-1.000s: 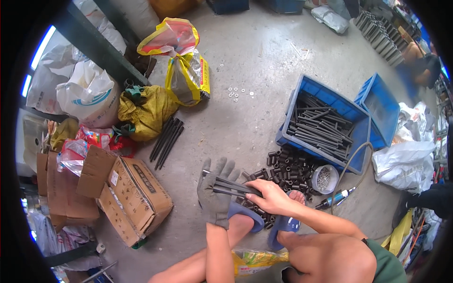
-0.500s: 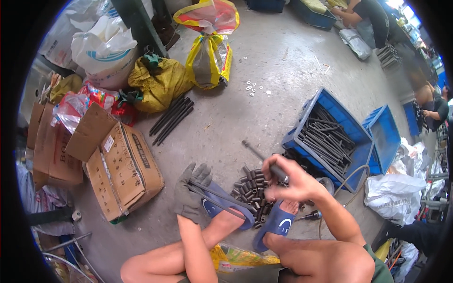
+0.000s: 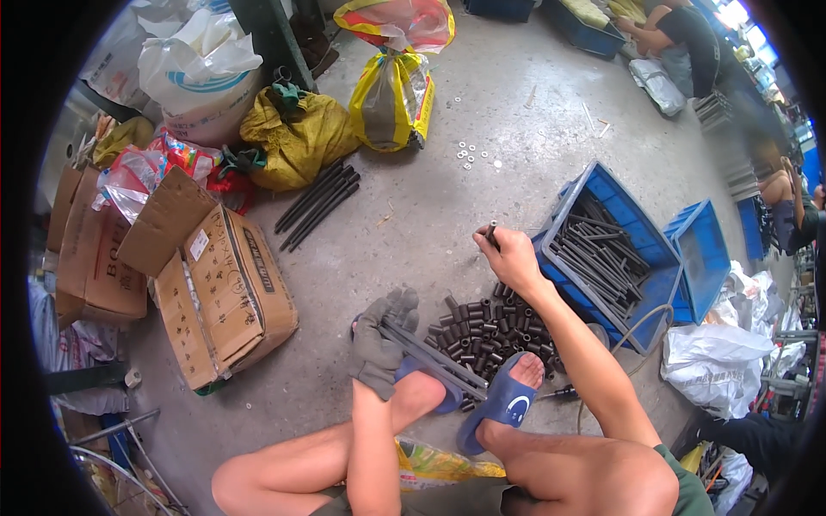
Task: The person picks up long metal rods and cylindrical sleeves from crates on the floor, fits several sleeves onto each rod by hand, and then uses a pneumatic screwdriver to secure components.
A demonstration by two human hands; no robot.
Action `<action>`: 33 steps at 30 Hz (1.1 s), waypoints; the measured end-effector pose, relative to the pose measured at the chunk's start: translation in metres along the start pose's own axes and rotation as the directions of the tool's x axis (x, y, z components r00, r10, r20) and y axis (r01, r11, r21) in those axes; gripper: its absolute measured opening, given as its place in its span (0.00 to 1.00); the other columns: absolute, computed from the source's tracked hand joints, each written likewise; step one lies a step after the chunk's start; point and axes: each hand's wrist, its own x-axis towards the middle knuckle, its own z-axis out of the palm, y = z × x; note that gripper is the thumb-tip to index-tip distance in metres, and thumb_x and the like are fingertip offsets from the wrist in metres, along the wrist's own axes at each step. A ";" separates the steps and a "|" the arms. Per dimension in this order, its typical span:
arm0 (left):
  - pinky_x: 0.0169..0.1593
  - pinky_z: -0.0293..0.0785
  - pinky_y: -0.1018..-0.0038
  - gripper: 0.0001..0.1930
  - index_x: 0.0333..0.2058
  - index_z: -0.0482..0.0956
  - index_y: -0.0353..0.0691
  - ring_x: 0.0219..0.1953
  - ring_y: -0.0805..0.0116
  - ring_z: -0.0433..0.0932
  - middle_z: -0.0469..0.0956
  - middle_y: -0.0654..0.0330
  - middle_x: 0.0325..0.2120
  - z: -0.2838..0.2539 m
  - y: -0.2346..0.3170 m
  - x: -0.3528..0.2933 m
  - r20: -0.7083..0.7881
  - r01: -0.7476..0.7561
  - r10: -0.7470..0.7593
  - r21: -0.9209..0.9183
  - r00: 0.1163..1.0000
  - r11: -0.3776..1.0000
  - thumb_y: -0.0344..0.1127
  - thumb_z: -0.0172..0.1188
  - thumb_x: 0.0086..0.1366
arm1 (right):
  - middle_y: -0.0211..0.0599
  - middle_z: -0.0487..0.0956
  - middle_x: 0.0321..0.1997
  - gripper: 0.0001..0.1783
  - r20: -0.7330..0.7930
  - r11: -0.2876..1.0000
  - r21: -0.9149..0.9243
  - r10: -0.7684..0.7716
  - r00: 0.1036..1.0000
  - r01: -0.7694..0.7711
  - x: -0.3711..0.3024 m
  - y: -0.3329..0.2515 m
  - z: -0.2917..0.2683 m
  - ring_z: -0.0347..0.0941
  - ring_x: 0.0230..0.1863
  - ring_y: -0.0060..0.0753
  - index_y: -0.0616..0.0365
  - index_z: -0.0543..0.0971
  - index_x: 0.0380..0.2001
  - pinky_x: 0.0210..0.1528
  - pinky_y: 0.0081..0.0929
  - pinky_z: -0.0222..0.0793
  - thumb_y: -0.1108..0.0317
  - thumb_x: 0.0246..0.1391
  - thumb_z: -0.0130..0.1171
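My left hand (image 3: 385, 340), in a grey work glove, is closed round a few slender dark rods (image 3: 439, 359) that slant down to the right over my sandalled foot. My bare right hand (image 3: 514, 261) is raised between the pile and the blue crate. It grips a dark rod (image 3: 491, 230) with a pale tip, seen nearly end-on, so its length is hidden. Below that hand a heap of short dark tube pieces (image 3: 493, 331) lies on the floor beside my feet. Many long dark rods (image 3: 594, 262) fill the blue crate (image 3: 551, 225) on the right.
A second blue crate (image 3: 707, 249) adjoins the first. Several dark rods (image 3: 318, 202) lie by a yellow sack (image 3: 301, 142). An opened cardboard box (image 3: 228, 292) stands left. White washers (image 3: 467, 156) dot the floor. A cable (image 3: 632, 322) curves beside the crate; a co-worker (image 3: 680, 43) sits far right.
My right hand has moved up and away from me, and its rod has turned from lengthwise to nearly end-on. My left hand has shifted right with its rods, uncovering more floor to its left.
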 end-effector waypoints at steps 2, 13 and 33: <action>0.55 0.84 0.56 0.20 0.60 0.74 0.28 0.57 0.50 0.83 0.81 0.42 0.57 0.000 -0.001 0.003 0.035 0.020 -0.018 -0.047 0.999 0.999 0.34 0.55 0.76 | 0.49 0.83 0.32 0.11 -0.022 1.000 0.026 -0.016 1.000 0.017 -0.009 0.013 0.002 0.82 0.34 0.53 0.61 0.83 0.35 0.34 0.38 0.76 0.63 0.65 0.64; 0.66 0.77 0.48 0.21 0.60 0.70 0.22 0.64 0.42 0.76 0.77 0.35 0.60 -0.003 0.000 0.009 0.105 0.107 -0.070 -0.402 0.992 0.910 0.35 0.51 0.77 | 0.41 0.77 0.37 0.07 -0.099 0.988 0.151 0.040 0.994 -0.025 -0.027 -0.003 -0.003 0.78 0.39 0.46 0.60 0.86 0.32 0.42 0.39 0.74 0.67 0.59 0.71; 0.67 0.74 0.46 0.27 0.63 0.69 0.24 0.67 0.39 0.73 0.72 0.34 0.64 0.029 -0.006 0.003 0.097 0.255 -0.240 -0.186 0.966 0.949 0.44 0.49 0.79 | 0.35 0.79 0.21 0.04 -0.111 0.948 0.258 -0.163 0.980 0.187 0.002 -0.111 -0.095 0.76 0.22 0.28 0.61 0.87 0.36 0.26 0.26 0.69 0.72 0.60 0.68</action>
